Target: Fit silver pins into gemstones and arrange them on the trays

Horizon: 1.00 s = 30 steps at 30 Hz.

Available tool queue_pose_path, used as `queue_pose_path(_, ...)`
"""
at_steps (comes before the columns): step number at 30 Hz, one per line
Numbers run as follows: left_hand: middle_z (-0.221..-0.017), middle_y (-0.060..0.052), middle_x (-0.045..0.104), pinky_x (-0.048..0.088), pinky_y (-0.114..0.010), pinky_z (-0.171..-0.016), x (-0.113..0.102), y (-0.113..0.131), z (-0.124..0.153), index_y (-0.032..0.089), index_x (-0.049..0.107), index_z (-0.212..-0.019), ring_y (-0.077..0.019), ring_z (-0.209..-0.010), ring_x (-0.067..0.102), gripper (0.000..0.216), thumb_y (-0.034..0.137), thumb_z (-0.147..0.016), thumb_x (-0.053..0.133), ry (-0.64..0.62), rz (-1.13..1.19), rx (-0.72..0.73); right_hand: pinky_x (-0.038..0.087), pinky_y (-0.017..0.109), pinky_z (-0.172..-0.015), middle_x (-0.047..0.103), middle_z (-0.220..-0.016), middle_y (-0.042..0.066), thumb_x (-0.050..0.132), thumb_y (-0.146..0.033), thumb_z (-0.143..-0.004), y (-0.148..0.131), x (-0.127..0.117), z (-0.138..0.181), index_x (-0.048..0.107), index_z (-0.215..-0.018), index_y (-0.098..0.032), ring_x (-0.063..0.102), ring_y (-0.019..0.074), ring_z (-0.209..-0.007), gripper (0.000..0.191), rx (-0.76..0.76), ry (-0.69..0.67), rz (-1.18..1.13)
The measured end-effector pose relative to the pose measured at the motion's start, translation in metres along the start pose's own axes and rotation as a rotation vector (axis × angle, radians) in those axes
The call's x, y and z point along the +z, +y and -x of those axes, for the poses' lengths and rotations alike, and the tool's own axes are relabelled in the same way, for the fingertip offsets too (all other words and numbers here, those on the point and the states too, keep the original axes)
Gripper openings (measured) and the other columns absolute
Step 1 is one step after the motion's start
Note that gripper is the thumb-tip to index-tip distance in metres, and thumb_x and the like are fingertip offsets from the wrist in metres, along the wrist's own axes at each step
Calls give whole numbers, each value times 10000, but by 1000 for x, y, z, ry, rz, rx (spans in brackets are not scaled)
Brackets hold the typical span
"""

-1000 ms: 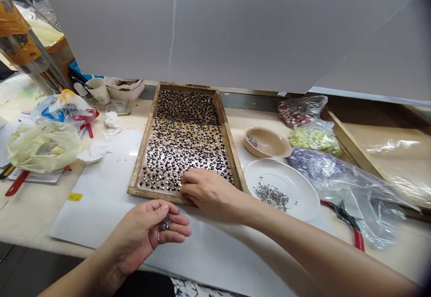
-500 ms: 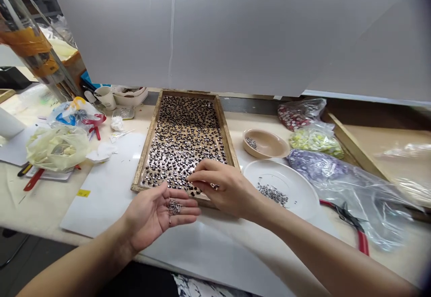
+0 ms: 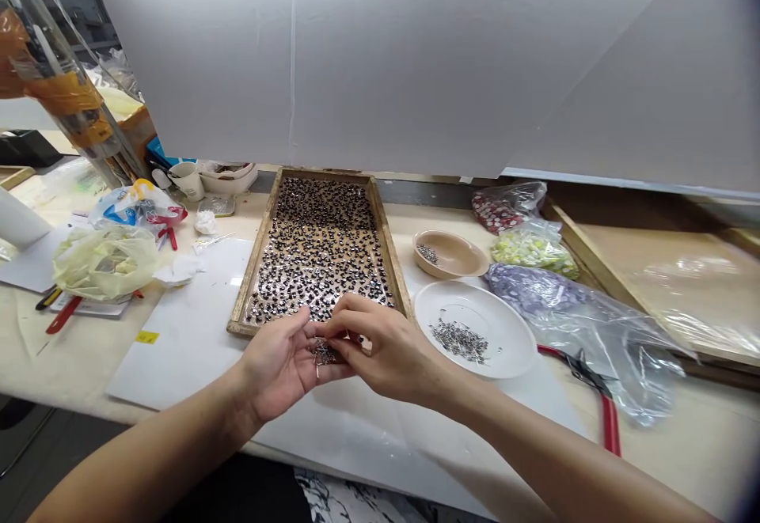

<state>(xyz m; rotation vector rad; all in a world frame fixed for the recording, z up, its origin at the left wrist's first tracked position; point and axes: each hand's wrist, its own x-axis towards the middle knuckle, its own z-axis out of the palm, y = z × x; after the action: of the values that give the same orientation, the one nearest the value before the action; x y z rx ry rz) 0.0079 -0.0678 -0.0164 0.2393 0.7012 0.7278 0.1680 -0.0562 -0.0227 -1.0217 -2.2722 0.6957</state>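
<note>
My left hand point(image 3: 282, 365) is palm up and slightly cupped, holding a small heap of metal pins point(image 3: 324, 351) on its fingers. Over that heap, my right hand point(image 3: 380, 349) has its thumb and forefinger pinched together, the tips touching the pins. Small dark, shiny bits show in its curled fingers; what the pinch itself holds is too small to tell. Just beyond both hands lies a wooden-framed tray point(image 3: 240, 295), covered with many small black shiny pieces point(image 3: 321, 246) in a loose spread.
Right of the tray are a white plate point(image 3: 511, 341) with more pins, a beige bowl point(image 3: 460, 254), red-handled pliers point(image 3: 609, 420) and bags of coloured pieces point(image 3: 534, 250). To the left are a yellowish plastic bag point(image 3: 107, 262) and a paper cup point(image 3: 187, 181). A grey-white panel point(image 3: 385, 64) hangs behind.
My right hand has moved from over the tray's near edge down to the pins in my left hand. My left hand's fingers have curled slightly. The view has shifted a little.
</note>
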Motion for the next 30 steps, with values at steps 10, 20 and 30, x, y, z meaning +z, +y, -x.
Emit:
queue_pose_path(10, -783, -135, 640, 496, -384, -833, 0, 1, -3, 9, 632, -826, -178, -736, 623, 436, 265, -928, 294, -3, -9, -17, 389, 241, -586, 533, -780, 29, 489, -63, -756, 1, -2, 1, 579, -751, -156, 491, 114, -673, 130, 39, -20, 9)
queue_pose_path(20, -792, -105, 660, 532, -274, -716, -8, -2, -6, 42, 651, -831, -155, -727, 651, 137, 105, -811, 531, 14, -216, -34, 376, 252, -577, 520, -745, 24, 480, -57, -710, 8, -6, 2, 585, -725, -165, 474, 118, -656, 151, 113, -27, -72)
queue_pose_path(30, -729, -103, 665, 517, -208, -640, -12, -5, -8, 60, 639, -758, -108, -624, 635, 154, 170, -824, 554, 49, -289, -27, 383, 257, -586, 517, -758, 37, 475, -121, -782, 5, -5, 8, 559, -754, -166, 481, 132, -671, 99, 37, 43, 33)
